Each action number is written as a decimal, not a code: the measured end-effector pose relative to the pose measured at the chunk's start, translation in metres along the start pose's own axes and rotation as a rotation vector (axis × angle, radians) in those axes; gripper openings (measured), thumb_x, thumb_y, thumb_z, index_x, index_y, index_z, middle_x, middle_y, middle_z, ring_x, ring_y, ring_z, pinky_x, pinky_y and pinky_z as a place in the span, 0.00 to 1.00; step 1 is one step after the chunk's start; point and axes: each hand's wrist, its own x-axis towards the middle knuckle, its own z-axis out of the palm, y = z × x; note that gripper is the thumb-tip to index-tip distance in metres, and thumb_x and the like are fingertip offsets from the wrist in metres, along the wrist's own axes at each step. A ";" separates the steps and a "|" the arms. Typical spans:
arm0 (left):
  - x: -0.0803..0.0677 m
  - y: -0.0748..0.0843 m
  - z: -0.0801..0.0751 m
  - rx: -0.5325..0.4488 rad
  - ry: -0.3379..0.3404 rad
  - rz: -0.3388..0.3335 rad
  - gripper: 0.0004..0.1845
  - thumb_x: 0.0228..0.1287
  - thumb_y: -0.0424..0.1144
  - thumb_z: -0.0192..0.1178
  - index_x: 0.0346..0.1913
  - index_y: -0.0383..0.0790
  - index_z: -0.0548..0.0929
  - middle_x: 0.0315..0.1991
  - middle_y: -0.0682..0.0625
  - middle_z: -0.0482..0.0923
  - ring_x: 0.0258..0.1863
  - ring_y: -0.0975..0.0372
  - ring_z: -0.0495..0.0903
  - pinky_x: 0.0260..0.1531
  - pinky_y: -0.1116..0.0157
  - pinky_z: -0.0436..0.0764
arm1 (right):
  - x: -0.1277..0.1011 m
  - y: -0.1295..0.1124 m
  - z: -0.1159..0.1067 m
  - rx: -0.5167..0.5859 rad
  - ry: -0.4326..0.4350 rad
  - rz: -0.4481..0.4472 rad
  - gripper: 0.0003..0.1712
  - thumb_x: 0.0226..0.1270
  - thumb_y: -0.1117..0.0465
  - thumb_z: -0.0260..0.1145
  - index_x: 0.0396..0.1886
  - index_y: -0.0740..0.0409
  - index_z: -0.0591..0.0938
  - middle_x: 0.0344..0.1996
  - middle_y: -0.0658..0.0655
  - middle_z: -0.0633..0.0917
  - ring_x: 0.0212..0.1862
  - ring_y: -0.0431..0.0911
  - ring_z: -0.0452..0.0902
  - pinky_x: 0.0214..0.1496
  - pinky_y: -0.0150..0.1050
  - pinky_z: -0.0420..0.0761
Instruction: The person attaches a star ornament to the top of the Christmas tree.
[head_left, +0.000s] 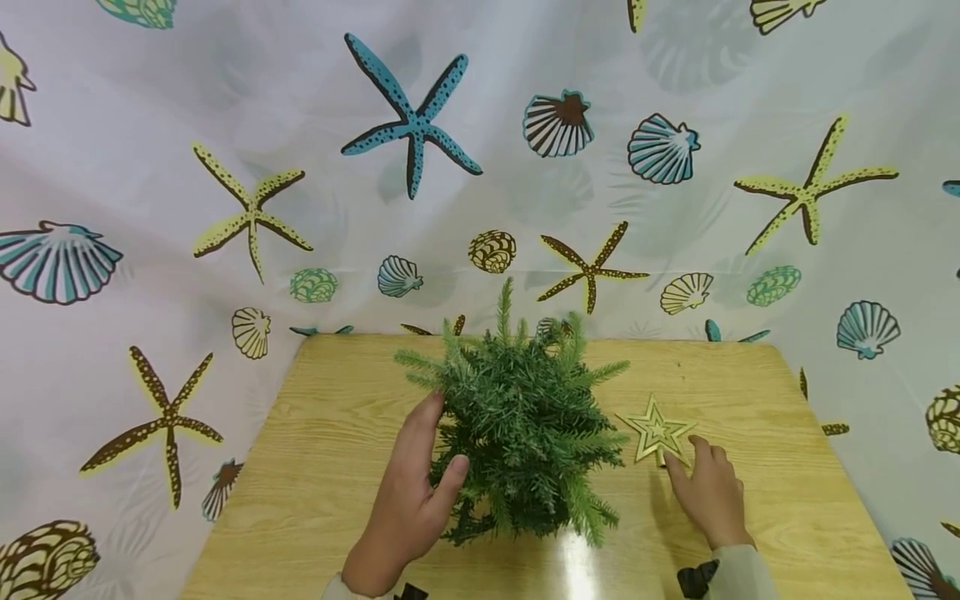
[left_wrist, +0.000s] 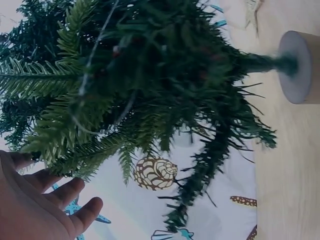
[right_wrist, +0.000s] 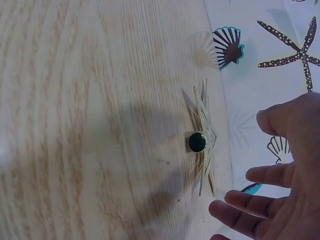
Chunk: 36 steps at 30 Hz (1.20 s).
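I logged the tree [head_left: 517, 433] upright mid-table, left hand [head_left: 408, 500] resting against its branches with fingers loose. The star [head_left: 656, 431] lay flat just right of the tree, not yet lifted. Right hand [head_left: 708, 492] hovered at the star, fingers spread, grasping nothing; I judged the work barely begun.

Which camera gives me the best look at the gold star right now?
The head view: the gold star lies flat on the table, whole outline visible, the right hand just beside it. The right wrist view shows it only edge-on, with a dark socket at its middle. The left wrist view catches only a blurred scrap at its top edge.
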 end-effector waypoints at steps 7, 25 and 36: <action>0.008 0.001 0.000 -0.053 0.063 -0.007 0.34 0.72 0.38 0.52 0.75 0.41 0.50 0.73 0.43 0.52 0.72 0.52 0.52 0.63 0.44 0.59 | 0.007 -0.003 0.001 0.035 -0.075 0.047 0.43 0.70 0.38 0.52 0.68 0.69 0.62 0.59 0.77 0.66 0.57 0.72 0.64 0.49 0.73 0.60; 0.056 0.012 -0.003 -0.220 0.147 -0.023 0.38 0.71 0.47 0.54 0.76 0.54 0.45 0.73 0.56 0.51 0.72 0.59 0.51 0.67 0.50 0.54 | 0.013 0.003 0.016 -0.027 -0.138 0.143 0.46 0.68 0.36 0.53 0.66 0.72 0.64 0.57 0.78 0.67 0.53 0.70 0.66 0.41 0.65 0.61; 0.071 0.044 -0.011 -0.426 0.188 -0.122 0.39 0.65 0.36 0.61 0.74 0.44 0.52 0.69 0.46 0.59 0.67 0.51 0.60 0.63 0.46 0.59 | 0.022 0.003 0.022 -0.039 -0.088 0.142 0.34 0.66 0.41 0.60 0.50 0.71 0.72 0.44 0.72 0.71 0.42 0.64 0.70 0.38 0.63 0.60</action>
